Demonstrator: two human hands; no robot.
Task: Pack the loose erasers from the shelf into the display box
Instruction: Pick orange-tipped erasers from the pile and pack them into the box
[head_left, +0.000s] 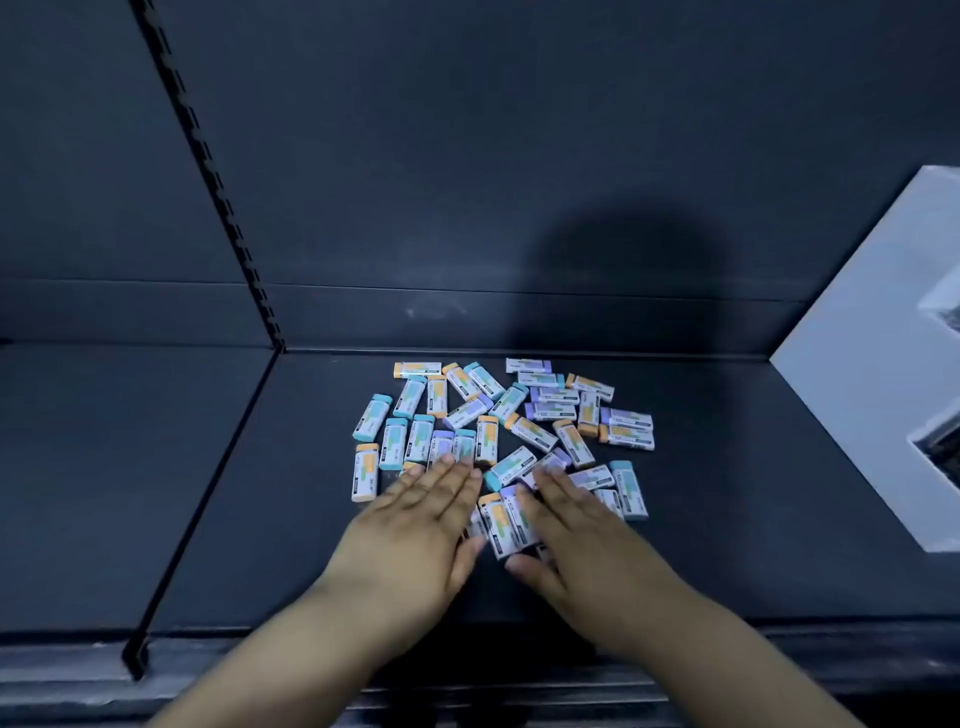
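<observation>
Head view, step in hand: gathering. Both hands lie palm-down on the near edge of the scatter; nothing is lifted or packed yet, so I judge the task barely begun.
Left hand (415, 525): flat at about 7 o'clock of the pile, fingers (447, 475) stretched out and held close together, tips resting on the nearest teal- and orange-capped pieces; it pinches nothing.
Right hand (576, 525): flat at about 5 o'clock of the pile, fingers straight and slightly fanned, lying across several pieces, thumb tucked beside 1 orange-capped eraser (498, 525) that sits between the 2 hands.
Loose erasers (498, 421): sleeved blocks with teal, orange or lilac ends, strewn 1 layer deep on the dark shelf (727, 519), running from the hands toward 12 o'clock as far as the back wall; some touch or overlap.
Count: roughly 40 erasers visible, an estimate because the hands cover some; 2 hands.
Display box: not identifiable for certain. A white carton (857, 364) stands tilted at 3 o'clock, well apart from the pile and cut off by the frame edge; whether it is the box I cannot tell.
Next move calls for: sweeping the pieces into 1 group, closing the fingers on a few aligned ones, and locating the box opening.
</observation>
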